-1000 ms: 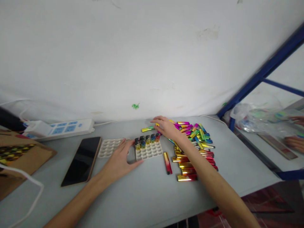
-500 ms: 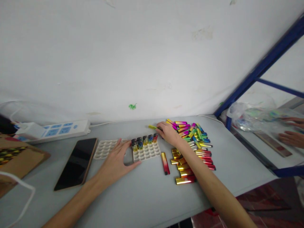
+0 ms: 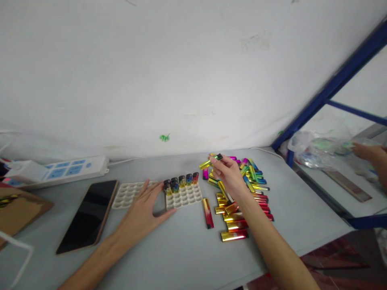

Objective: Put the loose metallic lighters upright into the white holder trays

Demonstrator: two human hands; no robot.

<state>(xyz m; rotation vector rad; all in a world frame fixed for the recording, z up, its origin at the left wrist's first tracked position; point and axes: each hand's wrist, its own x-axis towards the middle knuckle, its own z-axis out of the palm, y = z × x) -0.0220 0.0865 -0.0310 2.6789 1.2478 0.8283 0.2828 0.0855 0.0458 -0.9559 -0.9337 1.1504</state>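
My right hand [image 3: 229, 174] pinches a shiny yellow-green lighter [image 3: 204, 164], tilted, its black top toward the upper right, above the left side of a pile of metallic lighters [image 3: 237, 217]. My left hand [image 3: 142, 213] lies with fingers spread and thumb stretched out at the left edge of a pale tray [image 3: 186, 199]. Several lighters [image 3: 182, 181] stand upright in this tray's back rows, black tops up; its front pockets hold none. A second pale tray [image 3: 123, 196] is partly covered by my left hand. One gold-and-red lighter [image 3: 207, 214] lies alone between tray and pile.
A dark phone [image 3: 88, 217] and a white power strip [image 3: 69, 169] are on the left, beside a cardboard box [image 3: 26, 209]. A blue metal frame [image 3: 305, 108] stands at right; beyond it are plastic bags [image 3: 320, 149] and another person's hand [image 3: 370, 155].
My right hand has lifted the yellow-green lighter and turned it, moving slightly right. My left hand stays by the tray. The view has shifted slightly. The other person's hand has moved.
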